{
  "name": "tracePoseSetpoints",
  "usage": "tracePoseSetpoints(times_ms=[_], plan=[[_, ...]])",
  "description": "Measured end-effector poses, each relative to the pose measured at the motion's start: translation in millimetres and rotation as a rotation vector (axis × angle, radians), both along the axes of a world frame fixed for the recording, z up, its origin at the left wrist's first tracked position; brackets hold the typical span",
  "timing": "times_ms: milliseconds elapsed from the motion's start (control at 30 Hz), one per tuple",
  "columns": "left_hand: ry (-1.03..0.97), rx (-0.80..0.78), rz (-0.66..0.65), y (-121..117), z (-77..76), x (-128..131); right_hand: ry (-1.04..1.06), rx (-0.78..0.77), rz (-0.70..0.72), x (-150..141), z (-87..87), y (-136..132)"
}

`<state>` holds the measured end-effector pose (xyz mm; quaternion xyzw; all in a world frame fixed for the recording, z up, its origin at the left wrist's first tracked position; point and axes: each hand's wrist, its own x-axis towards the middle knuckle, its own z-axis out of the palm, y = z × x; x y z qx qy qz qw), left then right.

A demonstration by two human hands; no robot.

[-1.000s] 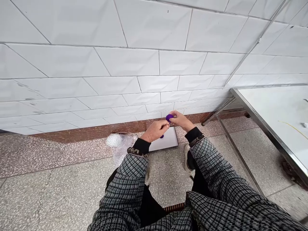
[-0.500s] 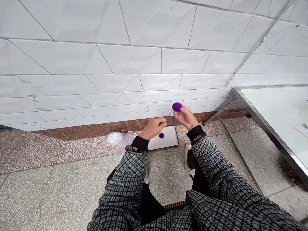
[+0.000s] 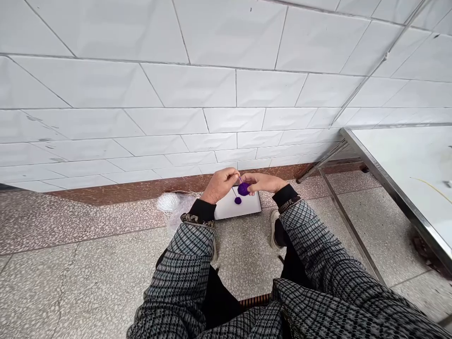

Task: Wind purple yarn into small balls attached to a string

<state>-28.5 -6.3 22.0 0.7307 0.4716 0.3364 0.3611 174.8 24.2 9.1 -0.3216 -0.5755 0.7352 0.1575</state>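
Now the larger purple ball [image 3: 243, 189] has dropped lower in mid-frame, clamped by the right hand [image 3: 264, 182], leaving a shorter strand [image 3: 241, 180] toward the left hand [image 3: 219, 185], fingertips pinched on it.

Bright, even, cool light, source out of view; pale sheen on wall [image 3: 197, 84] from 10 to 1 o'clock; table [image 3: 399, 155] at 3 o'clock near white, faint in detail; soft shade beneath at 4 o'clock; trousers [image 3: 222, 296] at 6 o'clock almost black; ball [image 3: 243, 189], thread [image 3: 234, 192] legible, finest strands soft; wide-angle stretch toward edges, plain on sleeve [image 3: 353, 278] at 5 o'clock
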Motion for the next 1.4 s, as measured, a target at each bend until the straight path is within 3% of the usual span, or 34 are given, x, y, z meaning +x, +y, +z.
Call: tracePoseSetpoints(times_ms=[100, 267, 367, 433, 533, 600, 700, 733, 800, 933, 1100, 1267, 1333, 1400], plan=[[0.012, -0.038, 0.020, 2.0, -2.8, -1.0, 0.262, -0.087, -0.104, 5.4, 3.5, 0.4], [0.077, -0.096, -0.102, 1.0, -8.6, 6.4, 0.588, -0.152, -0.600, 6.2, 9.0, 7.4], [0.103, -0.115, -0.278, -2.1, -8.3, 12.9, 0.583, -0.140, -0.800, 2.3, 5.4, 13.2], [0.098, -0.111, -0.338, -4.0, -6.3, 15.5, 0.413, -0.105, -0.867, -0.2, -0.8, 16.0], [0.051, -0.096, -0.299, -5.5, -2.0, 14.6, -0.020, 0.054, -0.803, -2.8, -9.1, 15.0], [-0.006, -0.091, -0.212, -5.0, 0.2, 10.6, -0.216, 0.153, -0.583, -3.1, -10.2, 10.4], [-0.057, -0.060, -0.045, -2.0, 0.7, 1.7, -0.201, 0.136, -0.092, -1.1, -5.8, 2.1], [-0.049, -0.049, 0.001, -0.7, 0.1, -1.1, -0.137, 0.108, 0.023, 0.3, -3.9, 0.0], [-0.014, -0.041, 0.067, 1.8, -2.1, -5.4, 0.026, 0.043, 0.106, 3.5, -1.3, -2.1], [0.046, -0.087, 0.066, 3.3, -6.9, -4.5, 0.325, -0.069, -0.103, 8.8, -1.1, 1.3], [0.082, -0.121, -0.166, -1.4, -7.1, 9.7, 0.540, -0.118, -0.499, 6.4, -2.4, 9.0], [0.095, -0.144, -0.331, -5.6, -5.9, 19.8, 0.395, -0.136, -0.737, -2.2, -7.3, 12.5], [0.092, -0.150, -0.359, -6.3, -5.5, 20.7, 0.234, -0.066, -0.753, -4.4, -10.4, 12.2], [0.076, -0.146, -0.343, -6.4, -4.2, 19.0, 0.024, 0.036, -0.678, -5.0, -12.6, 10.5]])
